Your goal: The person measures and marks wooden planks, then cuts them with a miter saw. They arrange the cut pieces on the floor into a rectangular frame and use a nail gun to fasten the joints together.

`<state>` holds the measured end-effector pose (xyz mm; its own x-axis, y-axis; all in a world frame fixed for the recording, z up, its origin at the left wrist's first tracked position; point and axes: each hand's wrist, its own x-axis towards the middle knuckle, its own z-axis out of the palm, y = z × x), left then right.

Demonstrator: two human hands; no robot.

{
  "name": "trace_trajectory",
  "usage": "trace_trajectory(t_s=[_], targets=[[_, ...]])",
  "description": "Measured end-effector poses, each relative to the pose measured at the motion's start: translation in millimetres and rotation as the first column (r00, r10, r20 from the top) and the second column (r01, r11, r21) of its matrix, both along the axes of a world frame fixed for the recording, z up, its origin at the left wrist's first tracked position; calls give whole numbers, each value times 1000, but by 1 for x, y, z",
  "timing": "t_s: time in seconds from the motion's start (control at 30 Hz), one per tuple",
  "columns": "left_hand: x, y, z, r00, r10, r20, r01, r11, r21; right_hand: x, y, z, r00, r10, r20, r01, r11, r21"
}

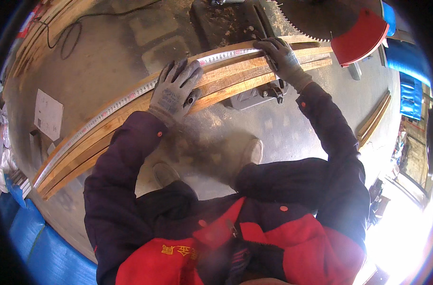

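Several long wooden strips (230, 89) lie side by side, running from the lower left to beneath the saw. A pale tape measure (139, 88) is stretched along the top of them. My left hand (171, 92), in a grey glove, rests across the tape and strips with its fingers stretched out. A small round metal end (191, 99) shows beside its thumb. My gloved right hand (280, 59) bends its fingers over the tape's right end, closed on it. Whether the tape's case or its end hook is under those fingers cannot be made out.
A toothed circular saw blade (316, 19) with a red guard (361, 40) stands at the upper right. Under the strips sits a metal clamp base (259, 97). A paper sheet (48, 114) lies on the left; more timber (374, 118) lies on the right.
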<state>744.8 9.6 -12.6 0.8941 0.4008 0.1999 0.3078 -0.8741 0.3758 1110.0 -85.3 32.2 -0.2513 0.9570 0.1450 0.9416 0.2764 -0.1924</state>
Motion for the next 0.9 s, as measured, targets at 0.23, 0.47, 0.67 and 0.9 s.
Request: trace_trajectory(t_s=[0.23, 0.47, 0.67, 0.9], targets=[[-3, -1, 0, 1000, 15, 7, -15, 999, -33, 9, -3, -1, 978, 6, -207, -1, 1000, 28], [-2, 1, 0, 1000, 1, 31, 0, 1000, -26, -2, 7, 4, 998, 18, -66, -18, 1000, 4], [-2, -1, -1, 1000, 1, 25, -1, 1000, -7, -59, -2, 14, 880, -80, -468, 37, 994, -100], [-1, -2, -1, 1000, -3, 7, 2, 1000, 31, -89, 2, -6, 382, -431, -818, 113, 900, -421]])
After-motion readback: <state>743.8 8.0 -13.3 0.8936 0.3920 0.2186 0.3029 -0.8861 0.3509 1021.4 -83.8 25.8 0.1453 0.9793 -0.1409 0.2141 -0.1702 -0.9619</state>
